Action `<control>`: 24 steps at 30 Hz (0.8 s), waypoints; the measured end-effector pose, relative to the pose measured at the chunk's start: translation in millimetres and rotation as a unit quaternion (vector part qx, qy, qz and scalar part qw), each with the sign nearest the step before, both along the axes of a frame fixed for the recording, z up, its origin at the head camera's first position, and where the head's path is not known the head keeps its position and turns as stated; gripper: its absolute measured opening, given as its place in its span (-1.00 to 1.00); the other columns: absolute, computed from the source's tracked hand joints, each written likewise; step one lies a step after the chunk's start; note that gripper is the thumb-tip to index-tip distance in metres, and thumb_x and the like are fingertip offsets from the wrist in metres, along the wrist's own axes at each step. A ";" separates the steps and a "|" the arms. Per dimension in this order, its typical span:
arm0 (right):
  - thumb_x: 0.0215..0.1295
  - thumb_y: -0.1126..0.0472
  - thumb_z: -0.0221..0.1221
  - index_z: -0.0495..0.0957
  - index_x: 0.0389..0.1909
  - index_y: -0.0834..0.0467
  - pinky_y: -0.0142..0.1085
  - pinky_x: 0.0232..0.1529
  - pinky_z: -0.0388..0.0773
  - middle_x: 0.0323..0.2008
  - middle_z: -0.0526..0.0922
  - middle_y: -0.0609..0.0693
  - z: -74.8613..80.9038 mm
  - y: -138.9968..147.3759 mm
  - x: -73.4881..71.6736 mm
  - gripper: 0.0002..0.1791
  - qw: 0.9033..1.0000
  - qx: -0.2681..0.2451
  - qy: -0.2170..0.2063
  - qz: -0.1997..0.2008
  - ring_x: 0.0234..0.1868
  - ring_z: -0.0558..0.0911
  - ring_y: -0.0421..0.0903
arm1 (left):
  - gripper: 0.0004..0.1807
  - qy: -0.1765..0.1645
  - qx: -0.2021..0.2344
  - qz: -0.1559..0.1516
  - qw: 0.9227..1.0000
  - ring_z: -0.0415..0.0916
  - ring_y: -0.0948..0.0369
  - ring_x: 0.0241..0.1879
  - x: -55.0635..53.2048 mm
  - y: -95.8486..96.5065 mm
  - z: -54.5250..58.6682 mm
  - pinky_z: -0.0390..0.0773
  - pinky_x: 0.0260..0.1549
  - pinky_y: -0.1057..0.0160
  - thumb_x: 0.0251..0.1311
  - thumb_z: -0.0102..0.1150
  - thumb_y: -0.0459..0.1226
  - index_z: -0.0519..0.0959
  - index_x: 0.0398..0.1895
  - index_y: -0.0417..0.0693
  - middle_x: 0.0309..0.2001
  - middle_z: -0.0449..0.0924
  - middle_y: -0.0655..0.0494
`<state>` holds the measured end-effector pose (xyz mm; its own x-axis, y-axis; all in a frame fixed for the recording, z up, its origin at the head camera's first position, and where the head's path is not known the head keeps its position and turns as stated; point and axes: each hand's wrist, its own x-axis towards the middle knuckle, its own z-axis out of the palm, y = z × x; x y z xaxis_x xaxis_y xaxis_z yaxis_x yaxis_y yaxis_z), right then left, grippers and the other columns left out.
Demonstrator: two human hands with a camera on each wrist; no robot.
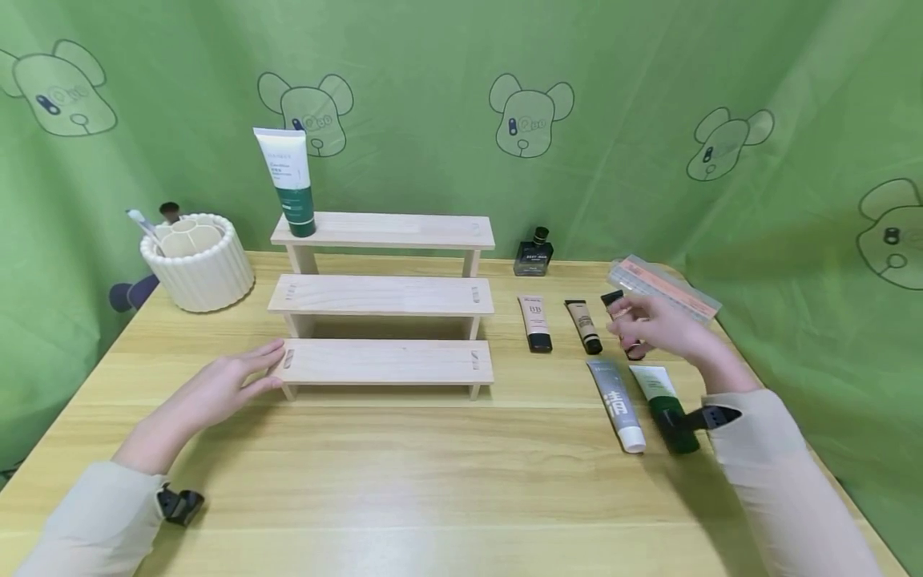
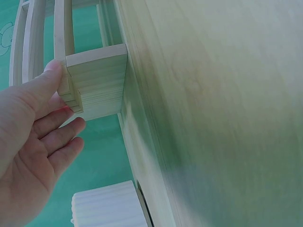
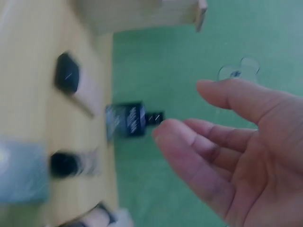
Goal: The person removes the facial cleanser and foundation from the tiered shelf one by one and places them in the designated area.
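A pale wooden three-tier display shelf (image 1: 382, 362) stands on the table. My left hand (image 1: 223, 389) holds the left end of its lowest tier, thumb at the front edge; in the left wrist view the thumb (image 2: 49, 71) presses the board's edge, other fingers loosely bent beside it. A white and green tube (image 1: 288, 180) stands upright on the top tier's left end. My right hand (image 1: 659, 324) hovers over a small black-capped tube (image 1: 613, 298), partly hiding it. Nothing lies between its parted thumb and fingers (image 3: 189, 165) in the right wrist view.
Near the right hand lie a pink BB tube (image 1: 534, 320), a beige tube (image 1: 582, 324), a grey tube (image 1: 616, 401) and a green tube (image 1: 656, 389). A dark perfume bottle (image 1: 534, 255) and clear flat box (image 1: 667, 287) sit behind. A white brush holder (image 1: 202, 272) stands left.
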<state>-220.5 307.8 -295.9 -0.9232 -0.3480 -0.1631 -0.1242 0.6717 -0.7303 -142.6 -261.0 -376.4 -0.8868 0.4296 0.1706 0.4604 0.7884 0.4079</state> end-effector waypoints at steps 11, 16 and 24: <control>0.25 0.22 0.16 0.32 0.15 0.33 -0.22 -0.35 0.64 -0.18 0.52 0.23 42.0 -79.1 -27.3 -0.51 0.994 -0.034 0.093 0.042 -0.32 0.59 0.03 | -0.44 0.003 -0.005 0.000 1.000 0.29 -0.20 0.12 -1.1 -0.4 -1.9 0.27 0.11 -0.15 0.26 0.09 -0.17 0.32 0.21 -0.36 0.22 0.28 -0.23; 0.22 0.25 0.19 0.36 0.13 0.28 -0.22 -0.34 0.64 -0.21 0.56 0.16 47.3 -117.4 -45.1 -0.53 0.989 -0.079 0.111 0.055 -0.29 0.58 0.07 | -0.44 0.005 -0.006 0.000 1.000 0.30 -0.21 0.12 -2.1 -0.2 -2.9 0.28 0.10 -0.15 0.25 0.09 -0.17 0.32 0.21 -0.36 0.21 0.28 -0.23; 0.21 0.20 0.21 0.33 0.17 0.25 -0.14 -0.30 0.63 -0.18 0.54 0.12 53.8 -181.8 -66.6 -0.48 0.982 -0.131 0.116 0.075 -0.24 0.58 0.09 | -0.44 -0.002 -0.007 0.001 1.000 0.30 -0.21 0.12 -1.9 -0.4 -2.6 0.28 0.10 -0.16 0.26 0.09 -0.17 0.31 0.21 -0.36 0.22 0.27 -0.22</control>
<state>-287.1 126.0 -242.1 -0.8600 -0.4848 0.1591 -0.3911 0.4261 -0.8158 -144.4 -261.4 -379.1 -0.8885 0.4296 0.1616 0.4569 0.7952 0.3986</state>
